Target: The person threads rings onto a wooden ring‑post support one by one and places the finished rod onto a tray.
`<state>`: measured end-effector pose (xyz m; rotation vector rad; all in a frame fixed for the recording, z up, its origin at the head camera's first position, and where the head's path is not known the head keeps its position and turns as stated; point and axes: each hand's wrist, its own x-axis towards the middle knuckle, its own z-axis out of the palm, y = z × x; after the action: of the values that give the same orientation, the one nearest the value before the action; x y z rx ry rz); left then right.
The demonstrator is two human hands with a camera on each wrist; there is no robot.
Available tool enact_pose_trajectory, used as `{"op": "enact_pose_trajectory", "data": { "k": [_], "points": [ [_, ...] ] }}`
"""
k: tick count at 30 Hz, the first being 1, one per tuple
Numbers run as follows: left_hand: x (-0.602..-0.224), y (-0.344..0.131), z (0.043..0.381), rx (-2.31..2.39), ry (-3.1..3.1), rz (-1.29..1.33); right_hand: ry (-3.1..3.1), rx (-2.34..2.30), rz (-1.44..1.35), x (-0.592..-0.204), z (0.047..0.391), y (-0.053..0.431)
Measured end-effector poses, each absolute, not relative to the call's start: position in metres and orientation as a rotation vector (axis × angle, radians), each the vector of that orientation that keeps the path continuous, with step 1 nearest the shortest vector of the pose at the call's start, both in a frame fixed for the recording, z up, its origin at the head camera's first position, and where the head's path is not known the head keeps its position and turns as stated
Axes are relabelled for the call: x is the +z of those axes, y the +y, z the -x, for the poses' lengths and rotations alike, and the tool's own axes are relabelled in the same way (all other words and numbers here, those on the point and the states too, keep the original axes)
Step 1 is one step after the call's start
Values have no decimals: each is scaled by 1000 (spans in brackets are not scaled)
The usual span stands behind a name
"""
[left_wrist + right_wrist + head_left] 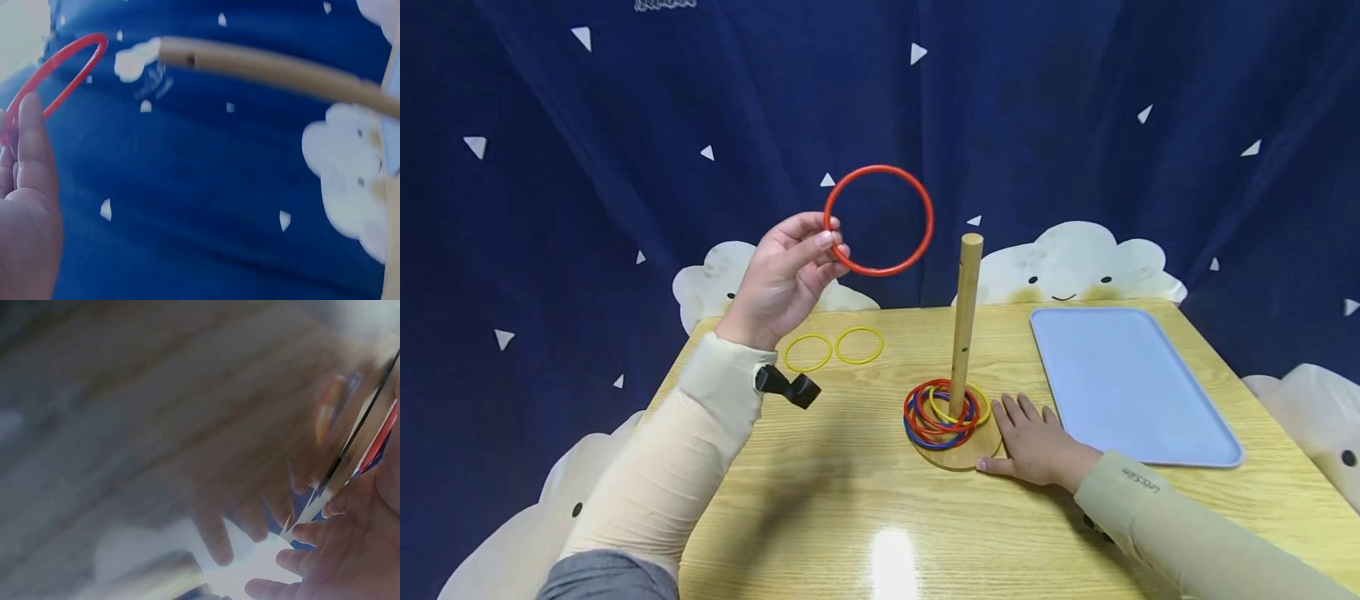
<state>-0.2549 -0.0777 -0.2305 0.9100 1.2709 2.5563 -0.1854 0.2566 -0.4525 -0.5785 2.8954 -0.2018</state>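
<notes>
My left hand (790,279) pinches a red ring (932,218) by its left side, raised above the table and up to the left of a wooden post (966,325). In the left wrist view the red ring (75,47) slants away from the thumb, while the post (269,69) lies across the upper right. Several red, blue and yellow rings (917,429) lie looped around the foot of the post on its round wooden base (958,458). My right hand (1037,446) rests with fingers spread at the base's right edge.
Two yellow rings (860,362) lie side by side at the table's back left. A pale blue tray (1135,383) sits on the right of the wooden table (820,517). Behind hangs a dark blue curtain (1030,108), with white cloud shapes (1075,258) along the table's back edge.
</notes>
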Motion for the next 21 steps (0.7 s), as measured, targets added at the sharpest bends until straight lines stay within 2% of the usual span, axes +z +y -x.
{"op": "enact_pose_trajectory", "data": {
  "k": [4,14,21],
  "points": [
    [-232,-55,254,2481,1243,-909,2895,-207,577,-453,185,257],
    [-270,-30,266,2327,1339,-701,2881,-222,575,-456,185,256],
    [-271,-17,266,2324,1371,-702,2888,-241,579,-455,186,258]
  ]
}}
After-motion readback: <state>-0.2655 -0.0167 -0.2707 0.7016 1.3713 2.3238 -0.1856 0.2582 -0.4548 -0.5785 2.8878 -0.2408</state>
